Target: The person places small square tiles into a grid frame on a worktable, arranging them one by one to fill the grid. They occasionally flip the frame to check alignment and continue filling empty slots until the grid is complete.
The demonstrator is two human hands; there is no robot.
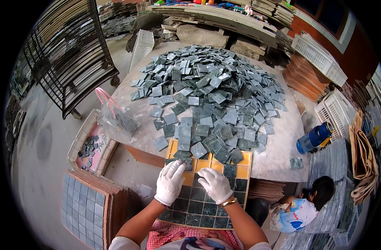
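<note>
White knit gloves cover both my hands. My left hand (171, 182) is over the left side of a yellow gridded tray (244, 170), its fingers closed at the edge of a dark green stone tile (184, 163). To its right, my right hand (216, 186) hovers over the tray with fingers bent and the thumb apart; no tile shows in it. Dark tiles (194, 208) fill the tray's near rows, while yellow squares show in the far part. A large heap of grey-green square tiles (217, 98) spreads over the table and onto the tray's far edge.
A clear bag with pink handles (117, 114) lies at the table's left, beside a white basket (80, 141) of tile pieces. Stacked boards (111, 204) stand lower left. A blue bottle (313, 137) is at right, near a person (301, 210). A wire cart (67, 58) stands far left.
</note>
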